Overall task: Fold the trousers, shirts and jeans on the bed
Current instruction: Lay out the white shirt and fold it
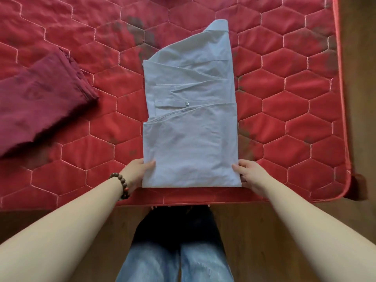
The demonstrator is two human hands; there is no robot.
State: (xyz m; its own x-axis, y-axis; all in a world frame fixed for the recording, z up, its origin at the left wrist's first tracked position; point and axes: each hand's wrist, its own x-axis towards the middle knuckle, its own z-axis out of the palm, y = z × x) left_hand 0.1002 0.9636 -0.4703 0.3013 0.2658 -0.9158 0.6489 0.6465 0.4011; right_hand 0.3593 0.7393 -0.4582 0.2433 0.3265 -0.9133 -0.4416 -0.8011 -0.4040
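The pale blue shirt (190, 123) lies near the middle of the red quilted bed (284, 110), already narrowed to a long strip with sleeves tucked in; collar end points away from you, hem end sits just inside the near edge of the mattress. A cuff with one button (186, 103) lies across the strip about halfway up.

Your left hand (136, 173) pinches the near left corner of the hem, thumb on top of the cloth. Your right hand (248, 174) pinches the near right corner the same way. Judgement: holding both corners keeps the hem square, and suits a fold of the near end up toward the collar.

Beaded bracelet (121, 184) on your left wrist, clear of the fabric.

To the left, well apart from the shirt, lies a dark red folded garment (42, 104); likely a finished item, set aside to keep the working area free.

Not readable:
- fingers under the hem are hidden, so the grip beneath is unknown;
- the dark red garment runs off the left edge, type uncertain;
- a dark scrap at the top edge of the bed is cut off;
- no trousers or jeans to fold are visible on the bed.
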